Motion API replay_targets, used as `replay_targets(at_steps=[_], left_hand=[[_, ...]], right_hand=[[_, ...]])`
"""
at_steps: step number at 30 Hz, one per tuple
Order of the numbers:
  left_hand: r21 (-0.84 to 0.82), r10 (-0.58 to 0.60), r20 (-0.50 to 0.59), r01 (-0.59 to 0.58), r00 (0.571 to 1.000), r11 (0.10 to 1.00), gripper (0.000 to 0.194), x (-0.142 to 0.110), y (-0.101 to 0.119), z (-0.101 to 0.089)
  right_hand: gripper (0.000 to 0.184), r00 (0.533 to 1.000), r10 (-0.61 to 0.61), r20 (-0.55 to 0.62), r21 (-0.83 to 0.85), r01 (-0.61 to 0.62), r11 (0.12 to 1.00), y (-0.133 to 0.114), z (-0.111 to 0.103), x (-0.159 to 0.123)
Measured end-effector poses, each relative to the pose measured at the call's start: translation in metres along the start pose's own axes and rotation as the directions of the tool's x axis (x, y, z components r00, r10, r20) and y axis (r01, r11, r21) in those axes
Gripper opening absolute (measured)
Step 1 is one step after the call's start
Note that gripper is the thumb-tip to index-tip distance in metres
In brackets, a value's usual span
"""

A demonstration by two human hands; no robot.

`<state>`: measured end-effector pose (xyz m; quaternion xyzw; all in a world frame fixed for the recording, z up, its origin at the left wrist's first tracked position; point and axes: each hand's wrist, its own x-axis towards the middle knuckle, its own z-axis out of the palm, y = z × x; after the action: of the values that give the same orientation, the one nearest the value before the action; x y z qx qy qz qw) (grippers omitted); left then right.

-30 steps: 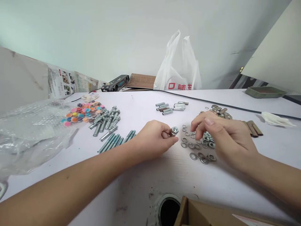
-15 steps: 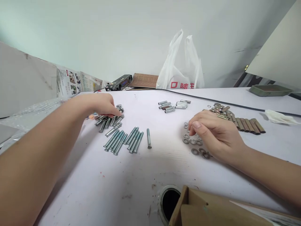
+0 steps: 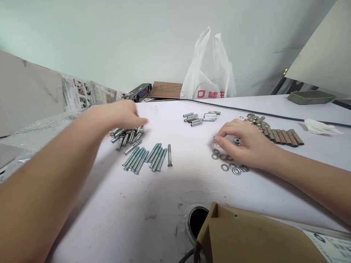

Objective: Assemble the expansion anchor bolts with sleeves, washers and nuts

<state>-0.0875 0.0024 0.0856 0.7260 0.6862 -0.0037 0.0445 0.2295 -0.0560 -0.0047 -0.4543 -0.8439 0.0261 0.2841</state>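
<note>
A risk of rolling and scattering

In the head view, left of centre, the left hand [image 3: 117,115] hangs blurred over the sleeved bolts [image 3: 126,138]; right of centre, the right hand [image 3: 242,142] curls over the washers [image 3: 223,157]. Whether either hand grips something, I cannot tell. If the left brushes them, bolts could roll; a low right palm could scatter washers.

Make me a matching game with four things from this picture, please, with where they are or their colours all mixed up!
1. Bag
2. Washers
3. Tray
4. Lone screw

A. Green
B. Just right of the other screws
C. White with red writing
D. By the right hand

Pairs: 1-C, 2-D, 3-A, 4-B.
</note>
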Motion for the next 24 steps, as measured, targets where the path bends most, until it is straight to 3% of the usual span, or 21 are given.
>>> replay_targets(at_steps=[2, 3, 6, 16, 24], left_hand=[[0.028, 0.081, 0.201, -0.088, 0.976, 0.996, 0.055, -0.014, 0.033, 0.013], [0.030, 0.104, 0.245, -0.115, 0.964, 0.993, 0.056, -0.020, 0.047, 0.021], [0.062, 0.178, 0.263, -0.201, 0.948, 0.978, 0.052, -0.031, 0.069, 0.043], [0.066, 0.243, 0.201, -0.261, 0.949, 0.963, 0.032, -0.030, 0.071, 0.052], [0.000, 0.183, 0.142, -0.185, 0.973, 0.983, 0.030, -0.029, 0.070, 0.056]], right_hand=[[0.017, 0.989, 0.079, 0.124, -0.079, -0.069, 0.994, 0.001, 0.001, 0.001], [0.020, 0.983, 0.104, 0.153, -0.115, -0.087, 0.990, 0.001, 0.002, 0.001], [0.025, 0.979, 0.132, 0.158, -0.164, -0.105, 0.981, 0.001, 0.002, 0.001], [0.015, 0.961, 0.238, 0.138, -0.096, -0.226, 0.969, 0.008, -0.001, 0.006], [0.016, 0.968, 0.225, 0.108, -0.068, -0.218, 0.974, 0.005, 0.000, 0.003]])
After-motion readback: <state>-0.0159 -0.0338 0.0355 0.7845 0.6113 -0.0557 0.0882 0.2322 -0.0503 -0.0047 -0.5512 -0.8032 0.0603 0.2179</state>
